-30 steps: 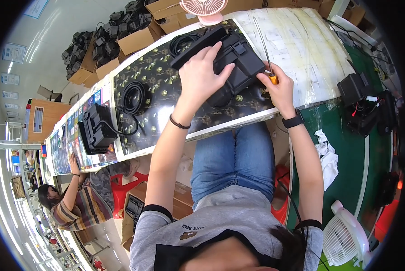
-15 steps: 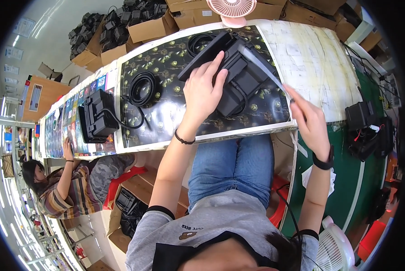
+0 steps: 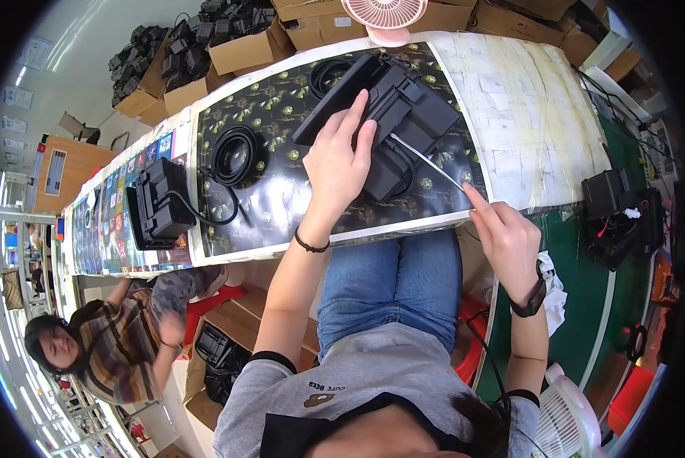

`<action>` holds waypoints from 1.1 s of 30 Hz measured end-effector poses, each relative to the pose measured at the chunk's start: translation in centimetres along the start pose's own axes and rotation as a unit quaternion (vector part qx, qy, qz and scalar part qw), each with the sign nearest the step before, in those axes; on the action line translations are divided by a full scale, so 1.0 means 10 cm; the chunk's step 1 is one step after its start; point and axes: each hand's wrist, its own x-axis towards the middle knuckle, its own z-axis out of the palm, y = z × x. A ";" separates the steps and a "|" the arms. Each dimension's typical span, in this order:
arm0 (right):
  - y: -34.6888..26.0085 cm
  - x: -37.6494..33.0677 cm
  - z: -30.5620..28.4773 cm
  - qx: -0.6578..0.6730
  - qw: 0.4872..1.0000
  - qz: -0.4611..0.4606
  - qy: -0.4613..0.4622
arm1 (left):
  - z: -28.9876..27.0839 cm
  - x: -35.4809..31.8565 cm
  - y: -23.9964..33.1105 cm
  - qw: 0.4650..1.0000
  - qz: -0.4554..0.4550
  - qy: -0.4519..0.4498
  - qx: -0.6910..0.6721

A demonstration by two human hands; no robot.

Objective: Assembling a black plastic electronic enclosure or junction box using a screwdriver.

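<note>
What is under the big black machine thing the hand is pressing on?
Under the black device lies a dark mat with gold flower shapes, and a black cable curls out below it. The left hand and the device hide the rest.

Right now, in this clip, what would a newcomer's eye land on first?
First, the left hand pressed flat on a black boxy device at the middle of the patterned black mat. Next, the right hand at the table's near edge, holding a thin rod-like tool that points at the device. A pink fan stands at the far edge.
</note>
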 end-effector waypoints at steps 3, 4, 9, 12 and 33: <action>-0.12 -0.02 -0.07 -0.093 0.995 -0.015 0.017 | 0.02 0.00 -0.01 1.000 0.012 0.009 0.011; -0.15 -0.03 -0.07 -0.093 0.996 -0.014 0.015 | 0.03 0.00 -0.02 0.999 0.024 0.020 0.018; -0.08 -0.07 0.04 0.064 0.997 0.022 -0.041 | 0.02 0.00 -0.10 0.998 0.055 0.029 -0.010; 0.00 -0.08 0.11 0.321 0.936 0.087 -0.112 | 0.02 0.01 -0.16 0.996 0.072 0.032 -0.032; -0.26 -0.07 -0.02 0.025 0.997 0.006 -0.075 | 0.05 -0.07 -0.08 0.996 0.028 0.081 -0.008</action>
